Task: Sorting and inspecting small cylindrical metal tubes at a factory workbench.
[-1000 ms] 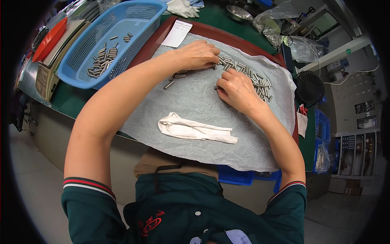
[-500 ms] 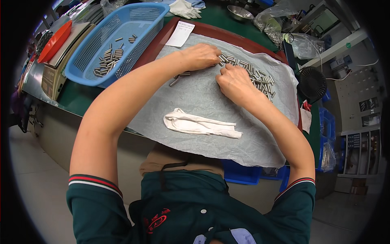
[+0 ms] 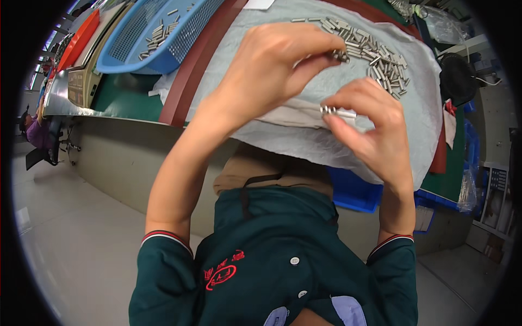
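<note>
**benchrat:** so both hands are up off the surface here; the left hand [image 3: 272,65] has a few of the small silver metal cylinder pins [image 3: 341,55] pinched at its fingertips, thumb closed against the forefinger; the right hand [image 3: 370,133] is clamped on another short bundle of the same pins [image 3: 336,112], thumb under and fingers over. The two hands are near each other but not touching, one bundle above the other.

**pinsorter:** and the rest of them? I see a loose heap of silver pins [image 3: 375,57] on the crumpled grey cloth [image 3: 283,24] just past the left fingertips; more pins lying in the blue plastic mesh basket [image 3: 157,32] off to the left, well apart from the hands.

**benchrat:** yep; cloth is spread over a dark red tray [image 3: 187,87] on the green surface [image 3: 122,92]; there's a folded whitish rag [image 3: 288,114] partly hidden under the hands too.

**pinsorter:** tips for doing this bit well, my guess anyway: keep the pins parallel in each pinch, ends flush, so none slides out sideways; grip near the middle of the bundle rather than the tips; don't grab more than the fingertips can actually cover.

**benchrat:** agreed; I'd also keep the hands over the cloth, not out over the edge toward the lap; a dropped pin then lands on fabric and stays put instead of bouncing to the floor [image 3: 70,233].
</note>
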### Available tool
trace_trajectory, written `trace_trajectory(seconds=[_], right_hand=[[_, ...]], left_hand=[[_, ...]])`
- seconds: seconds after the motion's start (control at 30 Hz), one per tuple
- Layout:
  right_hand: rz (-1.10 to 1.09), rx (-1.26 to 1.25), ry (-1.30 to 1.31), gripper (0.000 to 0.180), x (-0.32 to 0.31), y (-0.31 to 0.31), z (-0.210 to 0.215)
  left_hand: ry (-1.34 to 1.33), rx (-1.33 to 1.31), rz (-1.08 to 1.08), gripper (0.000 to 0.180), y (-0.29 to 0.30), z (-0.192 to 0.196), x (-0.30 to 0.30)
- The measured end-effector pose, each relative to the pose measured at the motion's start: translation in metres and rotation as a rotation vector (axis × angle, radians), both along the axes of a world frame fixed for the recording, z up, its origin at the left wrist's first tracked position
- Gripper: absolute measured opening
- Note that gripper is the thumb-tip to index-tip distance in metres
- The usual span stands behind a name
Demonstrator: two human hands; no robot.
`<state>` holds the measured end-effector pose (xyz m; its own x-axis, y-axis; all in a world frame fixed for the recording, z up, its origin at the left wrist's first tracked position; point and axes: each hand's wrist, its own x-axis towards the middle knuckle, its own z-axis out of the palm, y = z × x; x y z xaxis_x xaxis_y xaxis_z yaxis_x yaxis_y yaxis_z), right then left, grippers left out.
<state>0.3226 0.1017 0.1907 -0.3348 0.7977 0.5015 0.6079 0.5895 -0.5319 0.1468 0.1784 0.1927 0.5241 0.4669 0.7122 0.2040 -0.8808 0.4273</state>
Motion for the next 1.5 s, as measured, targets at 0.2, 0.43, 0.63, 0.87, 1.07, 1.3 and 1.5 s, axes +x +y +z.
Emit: trace_trajectory(seconds=[0.2,0.43,0.63,0.87,1.07,1.3,1.5], right_hand=[[0.270,-0.422,0.302,0.020,-0.053,-0.070,-0.065],[0.063,-0.465,0.474,0.017,-0.105,-0.067,-0.165],[0.037,-0.423,0.494,0.021,-0.111,-0.072,-0.177],[0.039,-0.393,0.502,0.024,-0.112,-0.067,-0.178],[0.056,-0.424,0.479,0.025,-0.113,-0.066,-0.180],[0.070,-0.439,0.491,0.021,-0.115,-0.066,-0.179],[0.075,-0.427,0.497,0.020,-0.116,-0.065,-0.180]], left_hand=[[-0.095,-0.722,0.166,0.017,-0.116,-0.067,-0.085],[-0.227,-0.984,0.392,0.013,-0.143,-0.151,-0.101],[-0.173,-0.863,0.379,0.014,-0.148,-0.165,-0.099],[-0.209,-0.793,0.374,0.016,-0.148,-0.178,-0.101],[-0.231,-0.766,0.378,0.016,-0.150,-0.183,-0.104],[-0.219,-0.809,0.363,0.017,-0.153,-0.185,-0.108],[-0.233,-0.805,0.371,0.017,-0.153,-0.185,-0.108]])
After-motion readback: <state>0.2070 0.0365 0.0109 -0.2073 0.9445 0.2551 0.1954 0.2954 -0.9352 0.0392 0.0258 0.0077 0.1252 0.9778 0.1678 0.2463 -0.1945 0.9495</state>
